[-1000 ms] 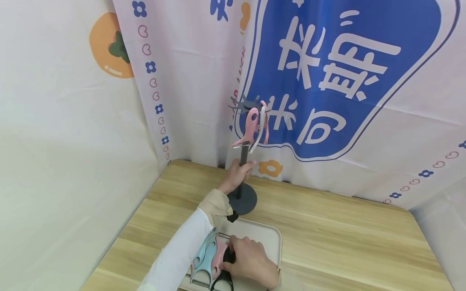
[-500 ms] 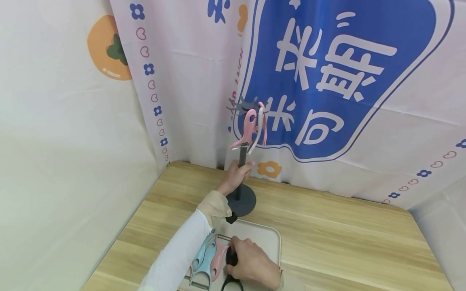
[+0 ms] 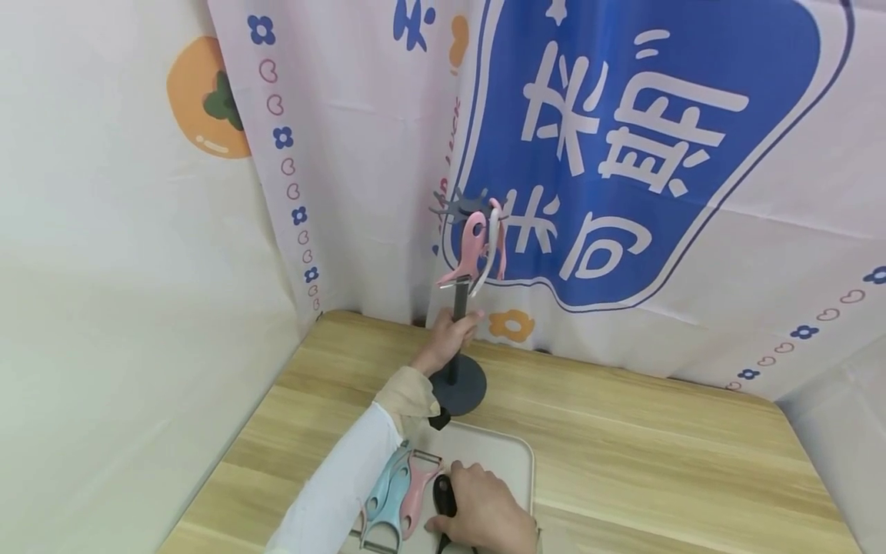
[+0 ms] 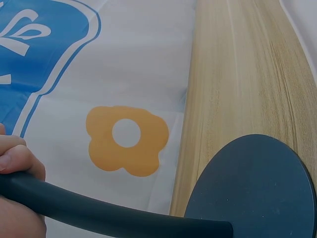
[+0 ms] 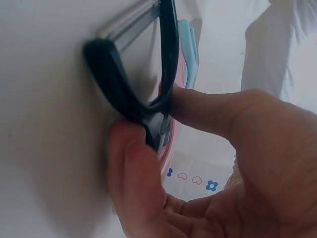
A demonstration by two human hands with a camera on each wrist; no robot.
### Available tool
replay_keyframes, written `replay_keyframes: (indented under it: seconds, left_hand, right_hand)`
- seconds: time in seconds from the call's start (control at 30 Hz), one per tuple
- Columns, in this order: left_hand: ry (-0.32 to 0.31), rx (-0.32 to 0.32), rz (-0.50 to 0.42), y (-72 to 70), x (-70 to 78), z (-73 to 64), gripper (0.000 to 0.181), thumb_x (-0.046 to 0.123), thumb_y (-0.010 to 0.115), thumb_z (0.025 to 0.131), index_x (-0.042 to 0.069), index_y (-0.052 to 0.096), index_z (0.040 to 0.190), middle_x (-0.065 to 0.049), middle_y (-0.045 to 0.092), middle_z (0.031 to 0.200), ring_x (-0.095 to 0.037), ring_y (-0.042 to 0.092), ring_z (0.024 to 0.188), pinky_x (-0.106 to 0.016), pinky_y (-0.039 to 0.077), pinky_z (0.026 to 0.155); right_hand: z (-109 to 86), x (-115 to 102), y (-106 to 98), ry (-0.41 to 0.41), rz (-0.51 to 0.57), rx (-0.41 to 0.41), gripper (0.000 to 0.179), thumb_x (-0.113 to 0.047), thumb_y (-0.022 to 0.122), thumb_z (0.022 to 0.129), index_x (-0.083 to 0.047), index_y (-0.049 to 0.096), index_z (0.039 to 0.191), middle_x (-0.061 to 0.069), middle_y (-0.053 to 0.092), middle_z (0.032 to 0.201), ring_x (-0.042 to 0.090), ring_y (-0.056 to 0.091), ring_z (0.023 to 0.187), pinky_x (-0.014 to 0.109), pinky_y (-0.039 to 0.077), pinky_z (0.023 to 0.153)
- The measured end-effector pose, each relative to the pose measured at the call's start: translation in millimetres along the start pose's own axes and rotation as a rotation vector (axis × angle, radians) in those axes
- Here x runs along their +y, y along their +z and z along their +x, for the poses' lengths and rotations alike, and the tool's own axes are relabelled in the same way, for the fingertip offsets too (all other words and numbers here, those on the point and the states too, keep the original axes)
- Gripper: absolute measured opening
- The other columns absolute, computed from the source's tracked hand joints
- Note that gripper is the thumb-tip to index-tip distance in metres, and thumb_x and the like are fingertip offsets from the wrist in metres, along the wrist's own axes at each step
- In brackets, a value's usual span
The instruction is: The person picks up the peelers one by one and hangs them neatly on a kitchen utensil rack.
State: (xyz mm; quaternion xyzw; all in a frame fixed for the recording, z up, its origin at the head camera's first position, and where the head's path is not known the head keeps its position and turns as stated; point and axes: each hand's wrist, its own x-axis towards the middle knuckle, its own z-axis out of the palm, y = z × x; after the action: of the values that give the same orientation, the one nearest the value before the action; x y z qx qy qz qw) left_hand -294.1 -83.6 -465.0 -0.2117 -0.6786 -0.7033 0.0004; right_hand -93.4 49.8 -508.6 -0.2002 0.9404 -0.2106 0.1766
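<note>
My left hand grips the dark pole of an upright stand with a round base and a pronged top. A pink peeler hangs from the prongs, beside a whitish one and another pink piece partly behind it. My right hand pinches a black peeler between thumb and fingers over the pale tray. In the right wrist view, the black peeler's forked head and metal blade show near the tray surface. Left of it lie a pink peeler and light blue peelers.
The wooden table extends right of the tray and reaches a printed curtain behind the stand. My left sleeve passes over the tray's left side. Another peeler's blade and pinkish edge show partly beside that sleeve.
My right hand has shifted the black peeler right, away from the pink peeler, uncovering more of the pink one. My left hand keeps its grip on the pole. The head view has tilted slightly.
</note>
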Motion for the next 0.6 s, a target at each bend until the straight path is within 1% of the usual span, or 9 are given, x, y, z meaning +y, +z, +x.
replay_keyframes:
  seconds: [0.13, 0.23, 0.37, 0.43, 0.5, 0.6]
  left_hand:
    - [0.007, -0.005, 0.007, -1.0, -0.7, 1.0, 0.057, 0.024, 0.054, 0.109, 0.013, 0.038, 0.056, 0.009, 0.034, 0.050, -0.010, 0.028, 0.048, -0.027, 0.026, 0.052]
    - [0.021, -0.013, -0.001, -0.4, -2.2, 0.7, 0.056, 0.023, 0.055, 0.109, 0.013, 0.039, 0.056, 0.009, 0.034, 0.050, -0.010, 0.028, 0.047, -0.027, 0.026, 0.051]
    - [0.026, -0.014, -0.011, -0.7, -3.4, 1.4, 0.057, 0.023, 0.055, 0.108, 0.014, 0.038, 0.055, 0.010, 0.033, 0.050, -0.009, 0.027, 0.046, -0.027, 0.025, 0.050]
    - [0.025, -0.017, -0.012, -0.5, -3.7, 1.6, 0.057, 0.024, 0.054, 0.109, 0.014, 0.038, 0.055, 0.010, 0.033, 0.050, -0.009, 0.028, 0.046, -0.027, 0.026, 0.050]
    - [0.025, -0.018, -0.013, -0.5, -3.7, 1.7, 0.057, 0.024, 0.054, 0.109, 0.014, 0.038, 0.055, 0.010, 0.033, 0.050, -0.009, 0.027, 0.046, -0.027, 0.026, 0.050]
    - [0.027, -0.019, -0.016, -0.6, -3.2, 1.4, 0.057, 0.023, 0.054, 0.109, 0.014, 0.038, 0.055, 0.011, 0.033, 0.049, -0.009, 0.027, 0.046, -0.026, 0.025, 0.050]
  right_hand:
    - [-1.7, 0.5, 0.5, 0.022, 0.024, 0.017, 0.055, -0.052, 0.094, 0.075, -0.004, 0.071, 0.091, 0.001, 0.062, 0.075, 0.016, 0.058, 0.064, 0.034, 0.052, 0.059]
    - [-2.3, 2.1, 1.4, 0.028, 0.021, 0.019, 0.049, -0.049, 0.094, 0.075, -0.006, 0.071, 0.081, 0.000, 0.059, 0.070, 0.015, 0.055, 0.060, 0.033, 0.050, 0.056]
    - [-1.7, 3.9, -3.3, 0.028, -0.013, 0.012, 0.044, -0.046, 0.091, 0.077, -0.007, 0.070, 0.081, 0.000, 0.059, 0.070, 0.016, 0.054, 0.061, 0.035, 0.048, 0.056]
    - [-2.5, 5.1, -7.8, 0.031, -0.013, 0.012, 0.041, -0.044, 0.090, 0.078, -0.009, 0.070, 0.081, 0.000, 0.058, 0.070, 0.016, 0.053, 0.062, 0.035, 0.046, 0.056]
    - [-4.3, 6.9, -12.8, 0.024, 0.014, 0.014, 0.037, -0.042, 0.089, 0.079, -0.012, 0.068, 0.077, -0.002, 0.057, 0.068, 0.015, 0.052, 0.060, 0.035, 0.045, 0.055]
    - [-6.8, 12.1, -20.7, -0.022, 0.082, 0.025, 0.033, -0.038, 0.088, 0.081, -0.016, 0.065, 0.073, -0.007, 0.055, 0.064, 0.011, 0.050, 0.057, 0.030, 0.042, 0.052]
